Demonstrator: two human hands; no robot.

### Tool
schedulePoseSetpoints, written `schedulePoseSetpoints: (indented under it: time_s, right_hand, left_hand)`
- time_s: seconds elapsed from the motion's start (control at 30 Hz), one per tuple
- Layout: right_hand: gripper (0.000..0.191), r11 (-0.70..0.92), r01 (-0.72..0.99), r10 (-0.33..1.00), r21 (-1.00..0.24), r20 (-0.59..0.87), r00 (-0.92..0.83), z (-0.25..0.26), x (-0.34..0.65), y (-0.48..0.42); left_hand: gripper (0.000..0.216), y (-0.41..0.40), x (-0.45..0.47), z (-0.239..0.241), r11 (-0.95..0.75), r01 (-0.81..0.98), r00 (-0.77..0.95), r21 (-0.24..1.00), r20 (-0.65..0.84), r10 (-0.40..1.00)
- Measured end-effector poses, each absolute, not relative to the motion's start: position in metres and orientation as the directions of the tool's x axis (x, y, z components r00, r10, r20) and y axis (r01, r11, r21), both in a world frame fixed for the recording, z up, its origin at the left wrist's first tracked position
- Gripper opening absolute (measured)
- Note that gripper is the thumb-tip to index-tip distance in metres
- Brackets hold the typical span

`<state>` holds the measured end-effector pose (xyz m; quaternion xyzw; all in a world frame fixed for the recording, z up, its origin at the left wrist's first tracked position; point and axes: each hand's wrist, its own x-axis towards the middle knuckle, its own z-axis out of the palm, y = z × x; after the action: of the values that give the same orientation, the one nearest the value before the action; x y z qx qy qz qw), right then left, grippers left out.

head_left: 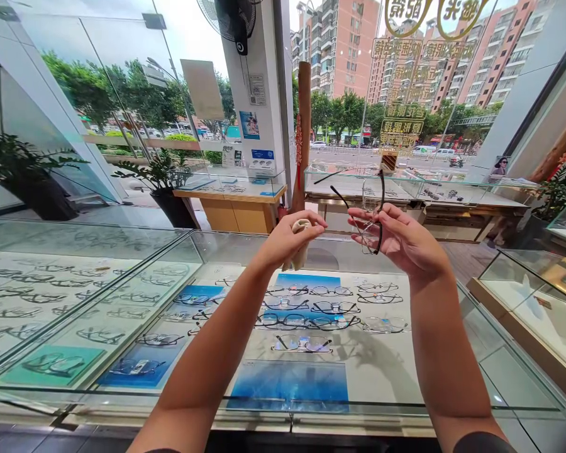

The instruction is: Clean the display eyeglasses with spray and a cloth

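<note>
My right hand point(400, 236) grips a pair of eyeglasses point(376, 242) with dark temples, thin rims and clear lenses. The glasses are held on end, one lens above the other, their temples pointing up and to the left. A cream cloth point(300, 251) is pinched in my left hand point(296, 234), bunched under the palm and hanging down. A small gap separates the left fingertips from the glasses. Both hands are raised over a glass display case point(382, 371), where several eyeglass frames point(303, 344) lie in rows on white and blue panels.
Another glass case with many frames point(38, 296) adjoins on the left. Across the room, low display counters point(245, 211) line the windows, and a wooden post point(304, 135) rises between them. Potted plants point(163, 182) stand at the left. A further display case point(538, 296) is close on the right.
</note>
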<state>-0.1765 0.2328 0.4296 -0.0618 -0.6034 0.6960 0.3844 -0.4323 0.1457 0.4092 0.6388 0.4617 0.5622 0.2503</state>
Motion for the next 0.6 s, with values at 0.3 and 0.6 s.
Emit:
schedulePoseSetpoints:
  time_s: [0.3,0.6]
  right_hand:
    - [0.031,0.026,-0.480,0.622,-0.877,0.390,-0.679,0.425,-0.194,0.231]
    - [0.026,0.120,-0.585,0.714,-0.802,0.479,-0.511,0.427,-0.189,0.237]
  left_hand:
    - [0.035,0.136,-0.391,0.400,-0.527,0.742,0.192,0.415,0.621,0.760]
    - [0.054,0.140,-0.398,0.399,-0.494,0.666,0.187,0.559,0.516,0.836]
